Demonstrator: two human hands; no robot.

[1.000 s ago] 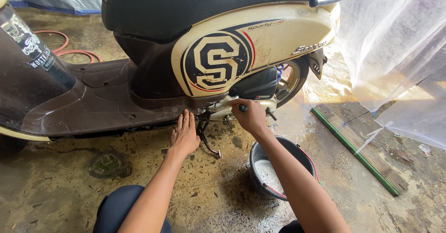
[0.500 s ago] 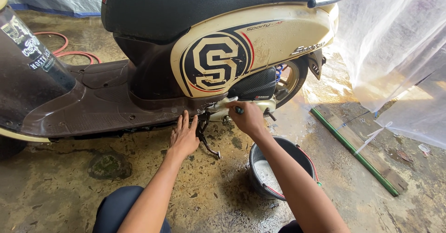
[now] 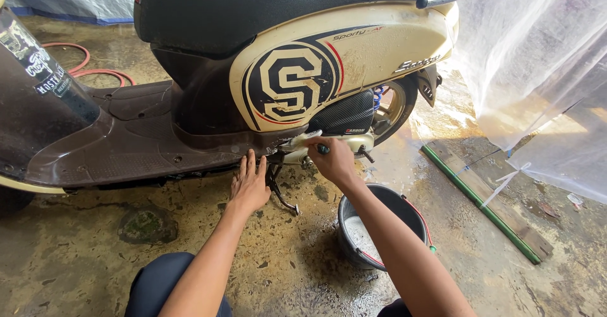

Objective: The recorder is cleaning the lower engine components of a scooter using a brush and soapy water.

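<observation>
left hand: flat, fingers spread on the wet floor under the scooter, bracing | right hand: grip closed on a dark-handled tool (head hidden) at the low engine casing | bucket: beside forearm, handy

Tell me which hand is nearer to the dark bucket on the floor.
Right. The right hand grips a small tool at the scooter's underside, just above the bucket. The left hand rests flat under the footboard edge, farther off to the bucket's left.
</observation>
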